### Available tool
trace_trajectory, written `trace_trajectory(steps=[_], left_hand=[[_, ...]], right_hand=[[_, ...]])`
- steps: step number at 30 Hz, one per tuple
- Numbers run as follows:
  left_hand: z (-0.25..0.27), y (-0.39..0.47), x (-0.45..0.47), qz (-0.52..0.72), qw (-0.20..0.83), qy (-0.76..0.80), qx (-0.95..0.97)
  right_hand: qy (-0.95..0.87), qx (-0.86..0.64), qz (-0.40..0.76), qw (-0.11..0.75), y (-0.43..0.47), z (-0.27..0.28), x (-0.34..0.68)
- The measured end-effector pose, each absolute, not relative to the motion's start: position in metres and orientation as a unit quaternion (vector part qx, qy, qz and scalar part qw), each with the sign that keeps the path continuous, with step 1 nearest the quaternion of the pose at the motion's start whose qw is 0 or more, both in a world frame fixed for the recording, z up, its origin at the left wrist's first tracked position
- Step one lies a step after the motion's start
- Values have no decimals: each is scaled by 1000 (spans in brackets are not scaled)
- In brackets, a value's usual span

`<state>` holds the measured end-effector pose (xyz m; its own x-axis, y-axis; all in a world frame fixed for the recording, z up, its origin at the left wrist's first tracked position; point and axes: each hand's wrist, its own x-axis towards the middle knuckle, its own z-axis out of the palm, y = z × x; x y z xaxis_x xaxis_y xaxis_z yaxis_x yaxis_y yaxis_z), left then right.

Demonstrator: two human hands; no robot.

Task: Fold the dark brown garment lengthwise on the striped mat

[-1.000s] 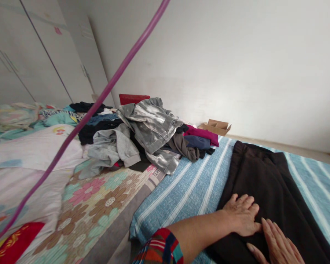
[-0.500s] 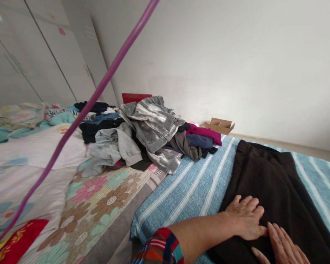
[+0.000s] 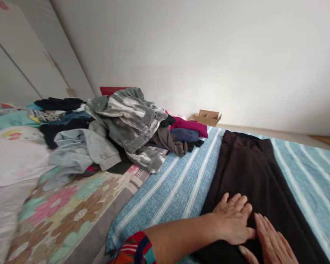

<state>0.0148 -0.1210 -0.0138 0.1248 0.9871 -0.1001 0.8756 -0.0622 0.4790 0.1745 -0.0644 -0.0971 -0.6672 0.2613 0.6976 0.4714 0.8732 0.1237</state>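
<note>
Black trousers point(image 3: 246, 172) lie spread on the blue striped sheet point(image 3: 170, 190), with their waistband at the far end. My left hand point(image 3: 233, 220) rests palm down on the cloth, fingers stretched forward and slightly apart. Close beside it on the right, my right hand point(image 3: 273, 240) also lies flat on the trousers, its thumb apart from its fingers. The lower frame edge cuts off part of my right hand and the near end of the trousers. Neither hand grips the fabric.
A heap of clothes rises left of the trousers, topped by a grey tie-dye jacket point(image 3: 132, 117) and a light grey garment point(image 3: 82, 150). Under it is a floral bed cover point(image 3: 79, 216). An open cardboard box point(image 3: 207, 117) stands by the wall point(image 3: 209, 55).
The view has turned to the right, so the heap sits further left and the purple cord has left the picture. Both hands stay flat on the trousers, with little movement.
</note>
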Motion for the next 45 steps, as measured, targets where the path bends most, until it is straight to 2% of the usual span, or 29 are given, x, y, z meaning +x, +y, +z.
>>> trace_trajectory(steps=[4,10,20,26,35,45], left_hand=[[-11,-122,5,123,215,640,728],[-12,-117,3,117,179,652,728],[7,-121,4,97,153,637,749],[-4,-122,18,89,144,582,795],[-18,-121,17,88,151,583,794],[10,-117,7,59,169,620,764]], right_hand=[[-914,-196,-158,319,-71,-78,175],[-929,-227,-87,279,-75,-59,193],[-902,-284,6,326,-69,-51,217],[-889,-284,16,359,-70,-52,217],[-887,-285,-5,364,-61,-54,214],[-892,-277,0,358,-64,-42,189]])
